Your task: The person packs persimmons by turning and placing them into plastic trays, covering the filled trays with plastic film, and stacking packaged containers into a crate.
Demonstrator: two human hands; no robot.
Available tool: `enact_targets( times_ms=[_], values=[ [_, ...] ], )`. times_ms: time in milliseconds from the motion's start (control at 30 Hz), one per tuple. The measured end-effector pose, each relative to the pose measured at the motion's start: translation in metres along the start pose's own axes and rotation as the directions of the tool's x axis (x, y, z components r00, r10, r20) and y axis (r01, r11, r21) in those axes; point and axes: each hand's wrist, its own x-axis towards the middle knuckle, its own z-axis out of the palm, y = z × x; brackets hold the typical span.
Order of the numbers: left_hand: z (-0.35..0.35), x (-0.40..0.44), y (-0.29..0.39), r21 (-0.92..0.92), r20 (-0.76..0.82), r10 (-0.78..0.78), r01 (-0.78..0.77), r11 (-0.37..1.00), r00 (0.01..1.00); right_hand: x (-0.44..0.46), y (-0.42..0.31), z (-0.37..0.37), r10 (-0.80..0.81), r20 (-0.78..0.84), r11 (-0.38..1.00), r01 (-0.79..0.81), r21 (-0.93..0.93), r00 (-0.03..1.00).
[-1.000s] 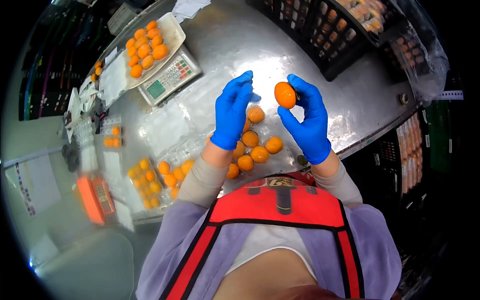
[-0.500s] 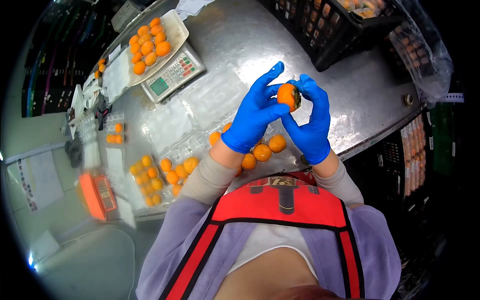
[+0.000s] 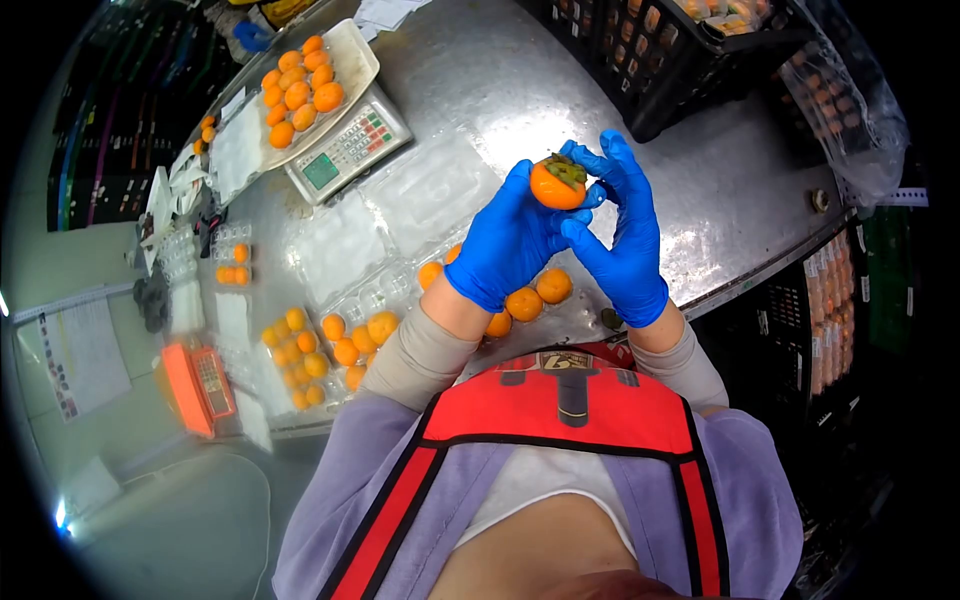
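Gripped in my left hand (image 3: 508, 238), in a blue glove, is an orange persimmon (image 3: 556, 188) with its green-brown calyx turned up and to the right. Close by on the right is my right hand (image 3: 625, 235), gloved in blue too. Its fingers are spread and curved, with fingertips beside the calyx; whether they touch it I cannot tell. Below my left wrist, more persimmons (image 3: 524, 303) sit on the metal table (image 3: 450, 70). A clear plastic tray (image 3: 372, 297) holds several others, partly hidden by my left arm.
A weighing scale (image 3: 345, 150) bears a pan of persimmons (image 3: 297, 94). Filled packs (image 3: 295, 355) lie at the left near an orange scale (image 3: 197, 388). A black crate (image 3: 650, 75) stands at the far right. Another person's blue glove (image 3: 253, 37) shows at the far left.
The persimmon has moved slightly left and turned, bringing its calyx to the top. My right hand's fingers have spread beside it. Another person's blue glove has appeared at the far left.
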Motion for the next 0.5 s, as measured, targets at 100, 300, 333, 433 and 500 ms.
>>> enact_targets(
  times_ms=[100, 300, 333, 433, 500],
  values=[
    [-0.003, 0.000, -0.001, -0.045, -0.010, -0.033, 0.033, 0.998, 0.999, -0.001, 0.002, 0.000, -0.016, 0.003, 0.999, 0.017, -0.033, 1.000],
    [-0.009, 0.001, -0.006, -0.142, 0.094, -0.113, 0.126, 0.982, 0.989, -0.001, 0.003, 0.005, -0.028, 0.007, 0.999, 0.028, -0.021, 1.000],
    [-0.007, 0.001, -0.006, -0.116, 0.055, -0.138, 0.144, 0.983, 0.989, -0.001, 0.002, 0.006, -0.027, 0.007, 0.999, 0.027, -0.022, 1.000],
    [-0.002, 0.002, -0.006, 0.008, -0.072, -0.127, 0.127, 0.992, 0.989, 0.001, -0.003, 0.005, 0.010, -0.044, 0.996, -0.014, -0.092, 0.999],
    [-0.006, 0.003, -0.007, 0.109, -0.153, -0.082, 0.099, 0.989, 0.985, 0.005, -0.007, 0.001, -0.070, -0.068, 0.960, 0.049, -0.275, 0.995]
  ],
)
